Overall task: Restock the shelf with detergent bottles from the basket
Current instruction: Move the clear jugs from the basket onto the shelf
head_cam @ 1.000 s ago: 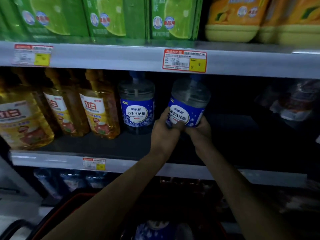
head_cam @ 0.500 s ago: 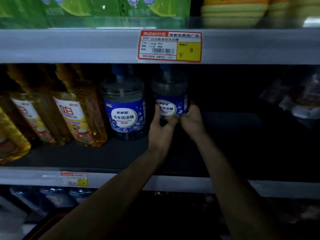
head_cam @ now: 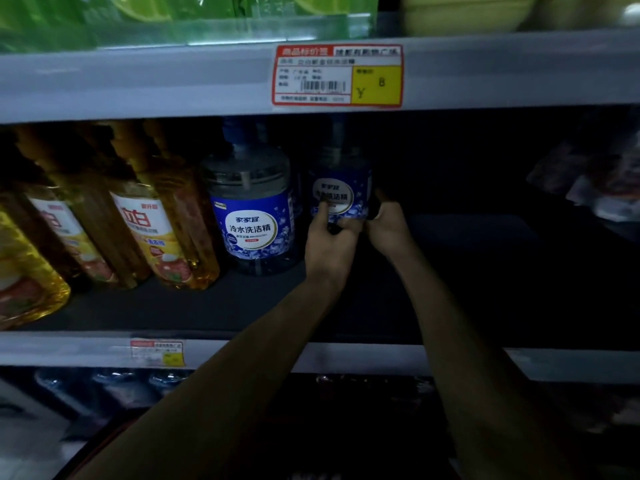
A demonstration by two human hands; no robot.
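Placement step: the left hand [head_cam: 329, 247] and right hand [head_cam: 389, 230] both clasp the lower body of a clear round detergent bottle with a blue label [head_cam: 341, 194]. The bottle is upright over the dark grey shelf board [head_cam: 180, 306], just right of and behind a matching blue-labelled bottle [head_cam: 250, 216]. Whether its base is fully seated cannot be told. The next move probably calls for settling it beside that neighbour, then loosening both hands without tipping it.
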